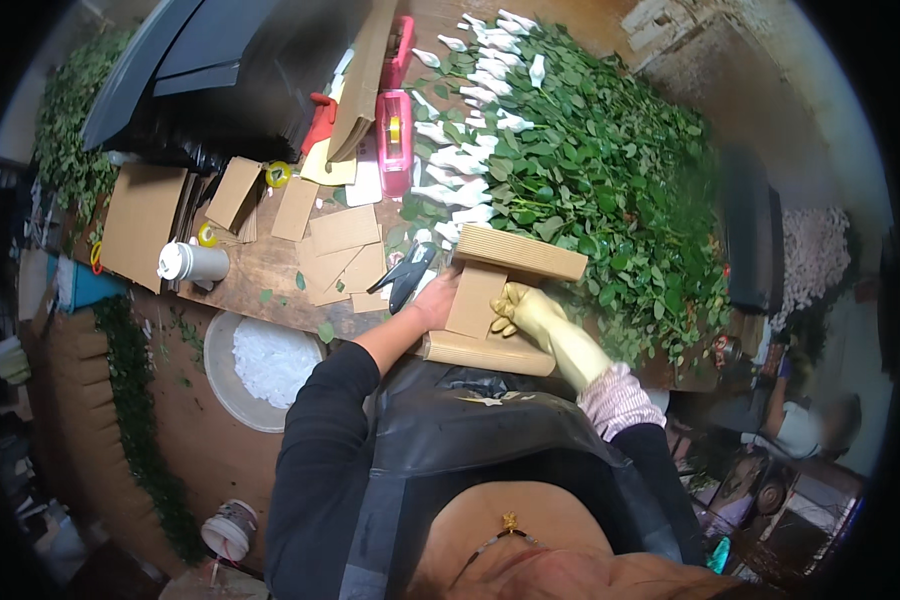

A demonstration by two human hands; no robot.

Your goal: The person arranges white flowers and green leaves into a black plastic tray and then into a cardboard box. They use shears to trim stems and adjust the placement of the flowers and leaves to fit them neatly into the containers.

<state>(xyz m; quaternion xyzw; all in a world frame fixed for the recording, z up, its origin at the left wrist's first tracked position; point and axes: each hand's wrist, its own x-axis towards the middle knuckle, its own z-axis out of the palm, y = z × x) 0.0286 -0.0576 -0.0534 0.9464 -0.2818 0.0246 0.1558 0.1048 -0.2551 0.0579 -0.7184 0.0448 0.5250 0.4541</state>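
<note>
In front of me is a corrugated cardboard wrap [485, 350], its far and near ends folded up around a flat middle panel [476, 298]. My bare left hand [436, 302] grips the left edge, with most of its fingers hidden by the cardboard. On the other side, my right hand [525, 312] wears a pale yellow rubber glove, its curled fingers closed at the panel's right edge. A black stapler [406, 277] lies just beyond my left hand. Past the wrap lie several leafy stems [610, 180] whose heads are in white sleeves [460, 160].
Cut cardboard pieces [342, 255] lie on the wooden table [255, 292], near a white lidded cup [192, 262]. A pink tape dispenser [395, 140] stands farther back, beside tall dark sheets [220, 90]. On the floor at left is a tub [225, 395] of white material.
</note>
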